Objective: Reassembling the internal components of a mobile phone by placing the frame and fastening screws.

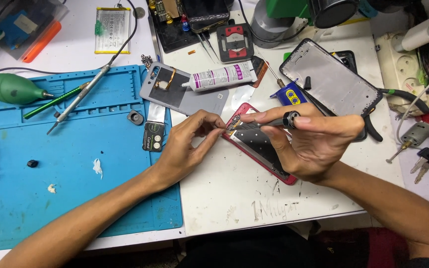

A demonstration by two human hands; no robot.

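A red-framed opened phone (254, 144) lies tilted on the white bench, its inner boards showing. My left hand (187, 146) pinches at the phone's upper corner with thumb and forefinger. My right hand (309, 141) holds a black screwdriver (276, 121) sideways, its tip at that same corner; the hand covers the phone's right part.
A blue work mat (75, 149) with a soldering iron (83, 94), green tweezers and a green air blower (8, 88) lies left. Behind the phone: a grey back cover (184, 94), a glue tube (219, 77), a phone frame (331, 82), pliers, keys (425, 161), a battery (112, 30).
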